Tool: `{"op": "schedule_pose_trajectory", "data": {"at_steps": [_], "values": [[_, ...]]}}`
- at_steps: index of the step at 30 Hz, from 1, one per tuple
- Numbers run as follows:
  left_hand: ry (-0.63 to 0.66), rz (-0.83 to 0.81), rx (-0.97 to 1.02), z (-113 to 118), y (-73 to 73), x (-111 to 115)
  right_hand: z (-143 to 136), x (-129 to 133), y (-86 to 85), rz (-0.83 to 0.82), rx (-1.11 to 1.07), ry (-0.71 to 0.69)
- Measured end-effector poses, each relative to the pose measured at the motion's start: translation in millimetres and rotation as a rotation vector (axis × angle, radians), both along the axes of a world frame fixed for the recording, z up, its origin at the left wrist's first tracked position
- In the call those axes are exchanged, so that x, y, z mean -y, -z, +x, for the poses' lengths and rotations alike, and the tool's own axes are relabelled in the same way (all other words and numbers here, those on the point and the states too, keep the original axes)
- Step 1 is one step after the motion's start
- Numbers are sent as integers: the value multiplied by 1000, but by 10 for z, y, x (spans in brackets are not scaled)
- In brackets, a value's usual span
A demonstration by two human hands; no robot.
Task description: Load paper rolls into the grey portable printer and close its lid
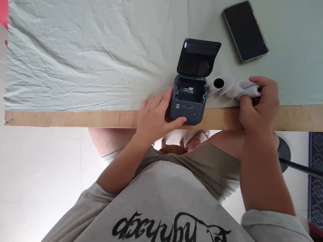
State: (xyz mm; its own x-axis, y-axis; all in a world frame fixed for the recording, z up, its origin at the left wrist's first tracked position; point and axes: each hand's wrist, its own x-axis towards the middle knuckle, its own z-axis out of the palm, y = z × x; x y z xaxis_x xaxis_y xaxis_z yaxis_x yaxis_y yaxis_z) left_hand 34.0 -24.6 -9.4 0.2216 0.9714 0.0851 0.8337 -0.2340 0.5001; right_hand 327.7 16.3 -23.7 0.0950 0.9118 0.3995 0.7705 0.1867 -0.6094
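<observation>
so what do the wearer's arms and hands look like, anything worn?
Both hands bare: left hand and right hand show no gloves, rings or watch. Forearms are uncovered too. Short, loose light-grey sleeves end around the elbows, part of a grey T-shirt with black script lettering across the chest. No cables or markers on either arm.
</observation>
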Motion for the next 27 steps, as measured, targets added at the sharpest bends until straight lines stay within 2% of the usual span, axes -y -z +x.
{"op": "schedule_pose_trajectory", "data": {"at_steps": [7, 14, 21, 27], "values": [[0, -18, -1, 2, -7, -3, -56, 43, 3, 12, -179, 17], [-6, -8, 5, 2, 1, -2, -36, 30, -2, 114, -39, 80], [-8, -19, -8, 8, -13, -2, -71, 29, -19, 71, 104, 23], [-10, -21, -12, 12, -14, 0, -86, 56, -24, 15, -44, 123]]}}
